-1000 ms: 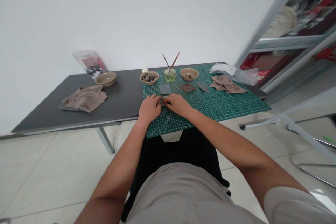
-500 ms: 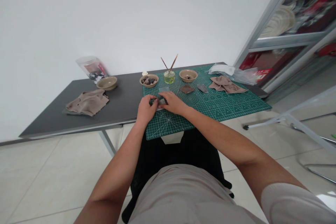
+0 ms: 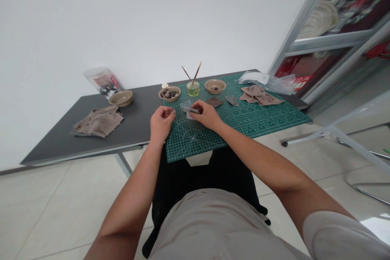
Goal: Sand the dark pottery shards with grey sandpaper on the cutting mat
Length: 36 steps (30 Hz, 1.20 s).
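Observation:
My right hand [image 3: 207, 114] is closed in a pinch on a thin greyish sheet [image 3: 189, 115] above the green cutting mat [image 3: 195, 140]. A second pale, bluish-grey piece [image 3: 185, 106] shows just beyond its fingertips; whether the two are joined I cannot tell. My left hand [image 3: 161, 122] hovers at the mat's left edge with thumb and fingers pressed together. Anything between those fingertips is too small to name. Behind the right hand lie a brown flat piece [image 3: 215, 101] and a grey flat piece [image 3: 232, 100].
Along the back stand a bowl of dark lumps [image 3: 170, 94], a glass of yellowish liquid [image 3: 193, 89] with two thin sticks, and another bowl [image 3: 215, 86]. Brown cloths [image 3: 99, 122] lie at both sides. A third bowl [image 3: 121, 98] sits near a clear container [image 3: 103, 83].
My hands were together over a small greyish piece; they have now parted. The left moved left, and the right lifted a thin sheet. The view shifted slightly.

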Available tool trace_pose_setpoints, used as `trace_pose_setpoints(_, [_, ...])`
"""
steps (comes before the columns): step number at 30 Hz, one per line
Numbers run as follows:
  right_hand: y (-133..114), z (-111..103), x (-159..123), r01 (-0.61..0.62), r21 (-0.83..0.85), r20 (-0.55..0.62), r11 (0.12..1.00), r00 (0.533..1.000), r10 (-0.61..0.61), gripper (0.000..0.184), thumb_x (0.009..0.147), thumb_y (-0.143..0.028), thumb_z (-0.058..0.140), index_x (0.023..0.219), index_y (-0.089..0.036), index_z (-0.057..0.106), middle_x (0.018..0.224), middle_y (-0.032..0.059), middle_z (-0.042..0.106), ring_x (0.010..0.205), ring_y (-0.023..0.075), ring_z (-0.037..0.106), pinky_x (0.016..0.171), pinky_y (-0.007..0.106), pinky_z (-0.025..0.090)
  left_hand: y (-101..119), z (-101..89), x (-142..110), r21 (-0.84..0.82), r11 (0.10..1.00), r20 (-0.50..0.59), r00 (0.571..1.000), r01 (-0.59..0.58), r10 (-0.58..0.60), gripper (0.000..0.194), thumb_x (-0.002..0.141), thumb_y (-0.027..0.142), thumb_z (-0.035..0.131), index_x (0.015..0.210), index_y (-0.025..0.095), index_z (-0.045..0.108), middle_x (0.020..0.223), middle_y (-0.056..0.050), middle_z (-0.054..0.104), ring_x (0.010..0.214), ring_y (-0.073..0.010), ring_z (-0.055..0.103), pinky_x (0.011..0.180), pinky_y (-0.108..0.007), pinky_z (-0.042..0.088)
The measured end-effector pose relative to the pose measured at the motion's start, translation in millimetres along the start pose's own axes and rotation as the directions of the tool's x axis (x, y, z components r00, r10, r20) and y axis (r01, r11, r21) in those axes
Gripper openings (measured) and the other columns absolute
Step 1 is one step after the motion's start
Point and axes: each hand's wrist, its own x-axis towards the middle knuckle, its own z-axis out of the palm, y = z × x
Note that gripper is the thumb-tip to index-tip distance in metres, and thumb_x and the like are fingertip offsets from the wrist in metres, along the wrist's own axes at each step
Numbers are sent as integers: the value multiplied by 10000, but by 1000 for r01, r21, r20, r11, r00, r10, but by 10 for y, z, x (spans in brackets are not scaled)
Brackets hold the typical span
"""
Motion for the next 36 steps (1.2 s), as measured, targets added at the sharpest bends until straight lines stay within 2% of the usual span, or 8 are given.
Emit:
trace_pose_setpoints(5, [3,-41,-34,-22,-93,-11,995,1000,21,109,832,-269,675,877,-172,694,852,32,721,781,165,636,755,287,459,-92,61,-46,68,996,130,989,64,-72,183,768,361,686,813,184,685,609,39,590,558,-117,510,577,-251,383])
trace_pose_setpoints(10, [-32,-8,-37,44,-142,39,989,998,-39,65,829,-243,670,855,-183,676,837,39,709,783,181,633,768,298,451,-57,105,0,87,994,217,972,71,-88,176,729,320,692,834,178,685,637,22,640,589,-135,570,574,-248,398])
trace_pose_setpoints(14, [-33,54,-40,39,-156,-68,987,996,-50,65,855,-237,591,908,-202,603,862,44,690,800,201,630,771,312,443,-28,230,47,42,996,274,957,84,-93,140,730,304,681,794,181,663,617,24,633,584,-140,580,578,-250,408])
trace_pose_setpoints(21, [-25,109,-66,168,19,130,986,977,-169,261,770,-302,657,971,-199,525,834,7,615,721,173,558,725,309,418,-76,348,28,1,1000,217,976,11,-11,50,675,199,645,703,184,606,598,61,552,567,-103,475,574,-236,350])
trace_pose_setpoints(26, [16,110,12,1,246,130,969,991,-34,316,819,-497,649,864,-199,554,858,11,610,768,161,559,745,313,450,-102,328,-3,-28,999,207,978,-37,42,77,688,212,632,679,191,558,584,72,486,563,-98,431,568,-236,333])
trace_pose_setpoints(31, [61,190,72,-236,395,-13,888,965,263,530,605,-423,874,974,-182,578,965,44,649,847,178,602,777,332,490,-77,345,-52,19,998,173,983,-64,60,27,707,185,598,720,195,578,618,70,503,586,-101,449,607,-235,361])
trace_pose_setpoints(33, [63,212,79,-321,505,70,801,940,333,526,589,-423,892,952,-170,608,912,43,670,785,167,611,723,314,497,-72,347,-57,11,998,172,984,-55,53,32,711,183,596,739,197,587,623,70,505,587,-102,452,608,-234,364])
trace_pose_setpoints(36, [58,218,80,-363,599,206,714,931,300,428,605,-439,890,820,-161,647,772,19,679,671,136,595,641,274,482,-56,336,-53,18,998,186,981,-66,61,20,718,184,599,728,198,588,619,67,499,588,-106,451,599,-237,355])
